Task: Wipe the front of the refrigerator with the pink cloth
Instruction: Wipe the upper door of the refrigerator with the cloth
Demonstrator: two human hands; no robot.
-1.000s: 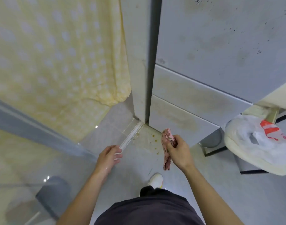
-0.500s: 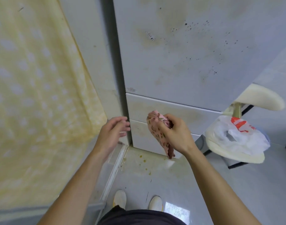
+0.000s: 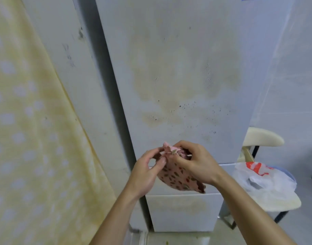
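I haven't started wiping. I hold the pink cloth (image 3: 178,177) in front of the refrigerator (image 3: 178,68), low on its upper door, and I cannot tell whether it touches the panel. My left hand (image 3: 146,174) pinches the cloth's bunched top edge between thumb and fingers. My right hand (image 3: 196,163) curls round the same edge from the other side, and the rest of the cloth hangs below. I judge that I am opening or folding it into a pad before the first stroke.

The whole front is left to do. The upper door shows broad yellowish stains and a scatter of dark specks above my hands, and the lower drawer front (image 3: 181,211) is yellowed too.

Nothing stands between the cloth and the door. A cream chair (image 3: 263,138) sits just beside the refrigerator's lower right corner with a white plastic bag (image 3: 265,177) on its seat, which may crowd strokes there. A yellow dotted curtain (image 3: 27,121) hangs to the left, apart from the refrigerator.
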